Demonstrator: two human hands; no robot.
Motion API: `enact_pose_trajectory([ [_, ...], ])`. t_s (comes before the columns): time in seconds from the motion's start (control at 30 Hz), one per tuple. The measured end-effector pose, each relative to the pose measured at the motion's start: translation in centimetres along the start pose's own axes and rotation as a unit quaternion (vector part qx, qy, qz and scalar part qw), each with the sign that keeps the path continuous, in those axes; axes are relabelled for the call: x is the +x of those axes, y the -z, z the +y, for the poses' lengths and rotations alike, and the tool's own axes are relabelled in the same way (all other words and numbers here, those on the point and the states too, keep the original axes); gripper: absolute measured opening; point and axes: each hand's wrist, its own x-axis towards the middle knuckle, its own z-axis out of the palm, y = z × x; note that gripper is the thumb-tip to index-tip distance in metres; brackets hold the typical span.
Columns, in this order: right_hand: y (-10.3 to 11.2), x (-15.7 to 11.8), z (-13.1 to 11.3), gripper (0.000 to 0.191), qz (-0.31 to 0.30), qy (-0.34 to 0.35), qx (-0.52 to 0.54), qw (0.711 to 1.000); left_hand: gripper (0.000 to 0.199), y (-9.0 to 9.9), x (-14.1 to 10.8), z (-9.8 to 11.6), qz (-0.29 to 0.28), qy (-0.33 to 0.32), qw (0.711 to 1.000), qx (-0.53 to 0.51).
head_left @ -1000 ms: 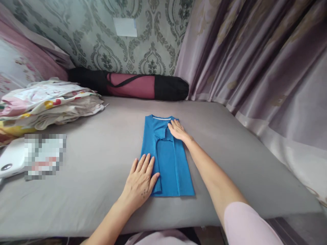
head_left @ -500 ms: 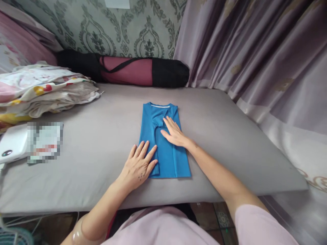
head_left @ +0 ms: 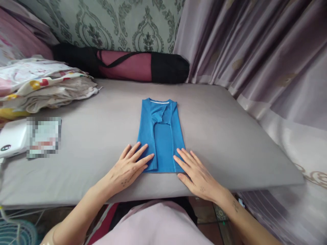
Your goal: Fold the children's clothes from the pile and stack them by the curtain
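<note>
A blue shirt (head_left: 163,143) lies on the grey-covered table (head_left: 217,136), its neckline with a white strip at the far end. Both its sides are folded inward over the middle, and the cloth below the neckline is creased. My left hand (head_left: 133,163) rests with fingers spread on the shirt's near left corner. At the near right corner, my right hand (head_left: 195,172) lies flat with its fingertips on the folded side and its thumb by the hem. Parts of both corners are hidden under the hands.
A pile of patterned cloths (head_left: 48,85) sits at the far left, with a white device (head_left: 15,137) and a pixelated packet (head_left: 44,137) in front of it. A black and maroon roll bag (head_left: 125,66) lies along the wall. Purple curtains (head_left: 255,51) hang on the right.
My right hand has moved from the upper middle of the shirt down to its near right corner. My left hand stays on the left corner. The view has shifted slightly.
</note>
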Motion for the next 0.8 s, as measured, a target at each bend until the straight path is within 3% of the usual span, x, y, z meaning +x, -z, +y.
enact_pose_trajectory([
  [0.13, 0.3, -1.2, -0.2, 0.045, 0.025, 0.011, 0.005, 1.0, 0.042, 0.8, -0.3, 0.3, -0.008, -0.075, 0.997, -0.031],
  [0.43, 0.4, -0.3, 0.3, 0.026, 0.127, 0.1, -0.049, 0.986, 0.03, 1.0, -0.2, 0.9, 0.05, -0.13, 0.99, 0.007],
  [0.6, 0.7, -0.1, 0.2, 0.029, 0.097, 0.082, -0.057, 0.99, 0.026, 1.9, 0.6, 1.3, 0.055, -0.115, 0.992, -0.008],
  [0.8, 3.9, 1.8, 1.2, 0.033, 0.042, 0.046, 0.013, 0.998, 0.026, 4.1, 2.6, 0.1, 0.037, -0.068, 0.99, -0.117],
])
